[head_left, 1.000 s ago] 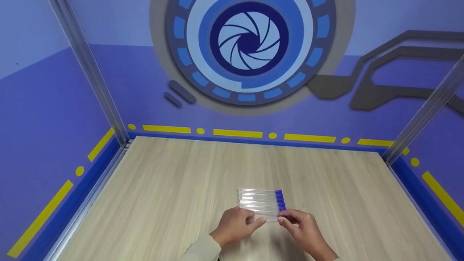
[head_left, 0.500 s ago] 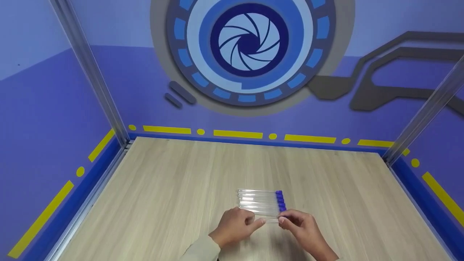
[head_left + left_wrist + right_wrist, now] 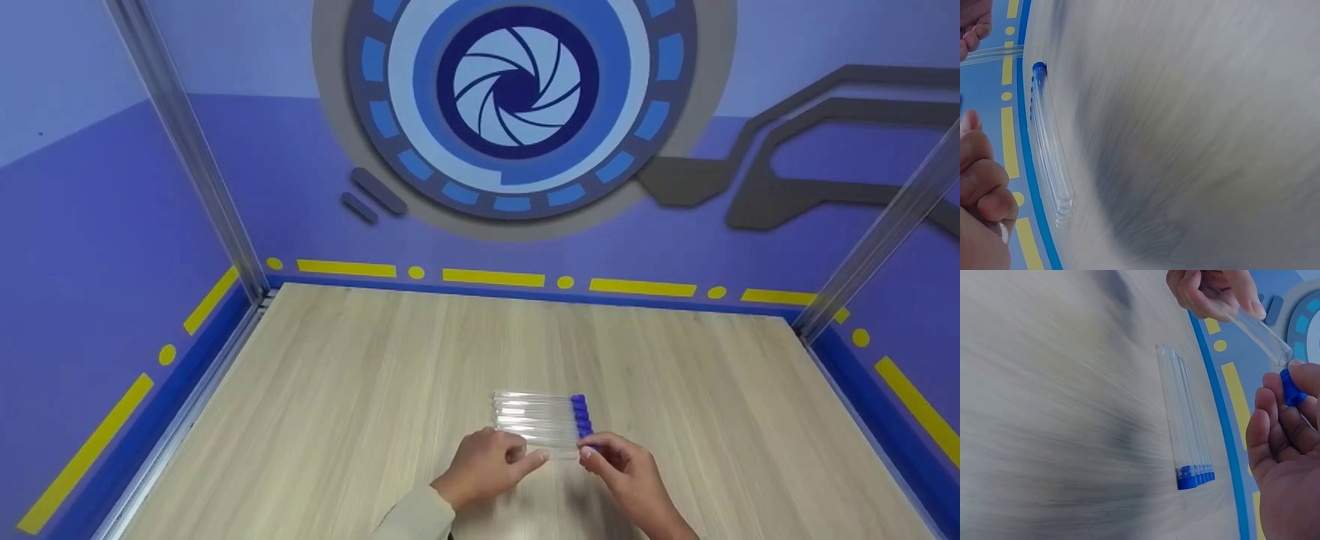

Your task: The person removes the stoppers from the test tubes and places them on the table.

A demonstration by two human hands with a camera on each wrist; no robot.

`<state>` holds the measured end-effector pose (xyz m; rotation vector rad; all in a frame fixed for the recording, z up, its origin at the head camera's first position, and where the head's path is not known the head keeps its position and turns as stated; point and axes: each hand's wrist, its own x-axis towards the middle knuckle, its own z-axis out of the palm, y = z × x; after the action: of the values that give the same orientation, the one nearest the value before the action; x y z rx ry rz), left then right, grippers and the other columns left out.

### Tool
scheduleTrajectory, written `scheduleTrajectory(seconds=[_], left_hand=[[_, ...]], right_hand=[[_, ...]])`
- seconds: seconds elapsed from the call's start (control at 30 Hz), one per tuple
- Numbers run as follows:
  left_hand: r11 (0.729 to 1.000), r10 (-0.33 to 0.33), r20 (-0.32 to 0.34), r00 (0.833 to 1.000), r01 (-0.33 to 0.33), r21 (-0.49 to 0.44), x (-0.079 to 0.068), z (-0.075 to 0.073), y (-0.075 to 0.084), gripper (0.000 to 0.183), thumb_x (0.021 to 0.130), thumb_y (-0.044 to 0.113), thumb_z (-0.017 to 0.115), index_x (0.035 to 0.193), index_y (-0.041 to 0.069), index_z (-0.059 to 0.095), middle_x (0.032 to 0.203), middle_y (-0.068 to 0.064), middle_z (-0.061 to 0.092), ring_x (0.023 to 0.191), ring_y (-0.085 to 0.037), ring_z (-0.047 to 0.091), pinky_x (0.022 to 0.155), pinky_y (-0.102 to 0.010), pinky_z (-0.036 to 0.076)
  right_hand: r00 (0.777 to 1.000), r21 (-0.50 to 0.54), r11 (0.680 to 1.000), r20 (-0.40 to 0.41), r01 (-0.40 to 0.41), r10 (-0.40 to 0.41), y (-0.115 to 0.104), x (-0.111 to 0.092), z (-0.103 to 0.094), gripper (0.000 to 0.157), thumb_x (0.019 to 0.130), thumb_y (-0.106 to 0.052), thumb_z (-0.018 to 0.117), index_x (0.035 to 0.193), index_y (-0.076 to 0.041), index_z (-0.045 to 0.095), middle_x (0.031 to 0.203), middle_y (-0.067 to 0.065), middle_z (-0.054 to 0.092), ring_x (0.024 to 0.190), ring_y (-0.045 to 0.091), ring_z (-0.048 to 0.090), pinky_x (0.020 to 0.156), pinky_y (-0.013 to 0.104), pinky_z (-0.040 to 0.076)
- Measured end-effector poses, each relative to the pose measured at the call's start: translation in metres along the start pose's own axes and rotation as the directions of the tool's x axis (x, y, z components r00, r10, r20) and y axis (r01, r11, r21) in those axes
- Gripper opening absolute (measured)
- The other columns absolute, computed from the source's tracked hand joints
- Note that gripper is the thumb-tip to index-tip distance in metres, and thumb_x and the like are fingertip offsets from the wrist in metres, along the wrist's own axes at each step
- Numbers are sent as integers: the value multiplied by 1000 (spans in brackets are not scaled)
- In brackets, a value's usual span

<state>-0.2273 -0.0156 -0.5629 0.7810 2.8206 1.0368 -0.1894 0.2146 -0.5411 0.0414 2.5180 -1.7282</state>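
My left hand [image 3: 487,463] grips a clear test tube [image 3: 1262,336], its open mouth toward the right hand. Between thumb and fingers, my right hand [image 3: 628,471] pinches a blue cap [image 3: 1293,390]. In the right wrist view the cap sits close by the tube's mouth, with the rim still uncovered. Behind the hands, several capped test tubes [image 3: 534,416] lie side by side on the table, blue caps to the right. The left wrist view shows the left hand's curled fingers [image 3: 985,183], but its tube is mostly hidden there.
The wooden tabletop [image 3: 360,390] spreads around the hands. A blue patterned wall [image 3: 285,172] closes the back, with more panels on both sides. Metal posts [image 3: 191,150] stand at the back corners.
The right fingertips have shifted very slightly to the right, widening the gap to the left thumb. The left hand and the tubes on the table stay where they were.
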Motion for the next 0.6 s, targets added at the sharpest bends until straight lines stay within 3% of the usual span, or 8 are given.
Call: scheduleTrajectory(seconds=[0.2,0.37,0.6], left_hand=[[1000,-19,13,1000,19,18,0,0,0,54,91,65,44,61,21,43,55,15,32,53,-3,30,54,-21,24],[999,-39,39,998,39,-3,1,-1,-1,53,92,66,43,63,21,47,56,16,36,55,-2,32,55,-22,26],[997,23,6,1000,-23,-69,1,-2,-4,47,99,43,46,60,16,45,53,15,33,49,0,28,49,-20,23]], right_hand=[[998,-7,998,-5,60,-60,3,0,0,25,94,-21,62,113,-8,69,103,13,68,84,11,63,77,27,54],[996,12,996,-23,85,-85,4,-1,-1,25,97,-19,56,114,-7,70,95,10,66,81,8,61,75,26,53],[996,83,993,-6,84,-84,2,-2,-3,27,100,-7,48,120,0,64,100,16,67,86,11,62,77,26,52]])
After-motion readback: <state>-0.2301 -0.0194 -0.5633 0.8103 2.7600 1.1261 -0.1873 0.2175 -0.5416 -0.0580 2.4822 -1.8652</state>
